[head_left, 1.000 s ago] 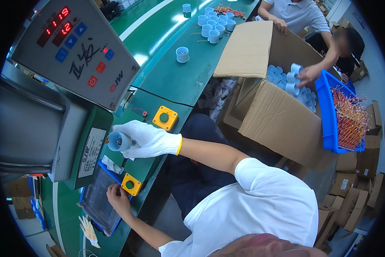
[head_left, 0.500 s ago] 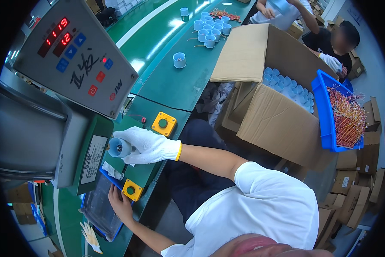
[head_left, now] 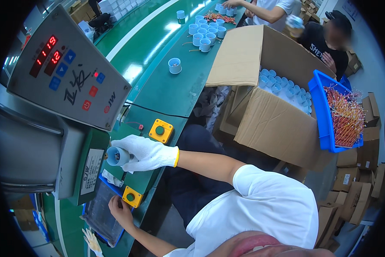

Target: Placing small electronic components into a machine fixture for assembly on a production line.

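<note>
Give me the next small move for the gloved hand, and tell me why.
I'd probably have the right hand steady the light-blue cup rather than shift it: the gloved fingers grip the cup close beside the grey-and-green machine, and small parts show inside its open mouth, so a bump might disturb them.

I see one light-blue cylindrical plastic cup point(head_left: 118, 156), tilted, mouth exposed, small parts inside, in white-gloved right fingers point(head_left: 131, 144).

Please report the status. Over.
White-gloved right hand holding light-blue round cup. Bare left hand beside yellow square button box. Grey metal machine beside cup.
</note>
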{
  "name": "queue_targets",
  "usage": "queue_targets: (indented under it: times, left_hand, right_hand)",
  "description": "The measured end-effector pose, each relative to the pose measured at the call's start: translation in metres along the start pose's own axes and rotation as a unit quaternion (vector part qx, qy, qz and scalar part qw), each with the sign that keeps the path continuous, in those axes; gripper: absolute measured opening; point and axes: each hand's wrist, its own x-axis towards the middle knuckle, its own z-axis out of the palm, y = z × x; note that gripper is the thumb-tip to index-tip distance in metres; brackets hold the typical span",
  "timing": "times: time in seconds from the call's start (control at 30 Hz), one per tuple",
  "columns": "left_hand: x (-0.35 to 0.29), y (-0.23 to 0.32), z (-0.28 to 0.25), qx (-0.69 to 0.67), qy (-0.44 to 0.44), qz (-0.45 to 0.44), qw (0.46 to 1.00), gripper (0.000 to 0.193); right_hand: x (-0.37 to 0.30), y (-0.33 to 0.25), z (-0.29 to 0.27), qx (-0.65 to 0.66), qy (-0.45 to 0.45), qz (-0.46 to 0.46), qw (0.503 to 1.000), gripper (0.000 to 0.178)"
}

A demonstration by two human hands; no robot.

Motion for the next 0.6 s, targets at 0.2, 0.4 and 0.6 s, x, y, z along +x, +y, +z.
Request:
queue_targets:
  times: [0.2,0.4,0.6]
  left_hand:
    - [0.000,0.013,0.005,0.042,0.072,0.027,0.996,0.014]
    - [0.000,-0.001,0.002,0.029,0.022,0.015,0.999,0.011]
    - [0.000,0.008,0.001,-0.003,0.008,-0.034,0.999,0.007]
  right_hand:
    - [0.000,0.000,0.000,0.015,0.000,0.003,1.000,0.072]
    - [0.001,0.000,-0.002,0.019,-0.010,0.009,1.000,0.071]
    - [0.000,0.004,0.001,0.015,0.001,-0.011,1.000,0.071]
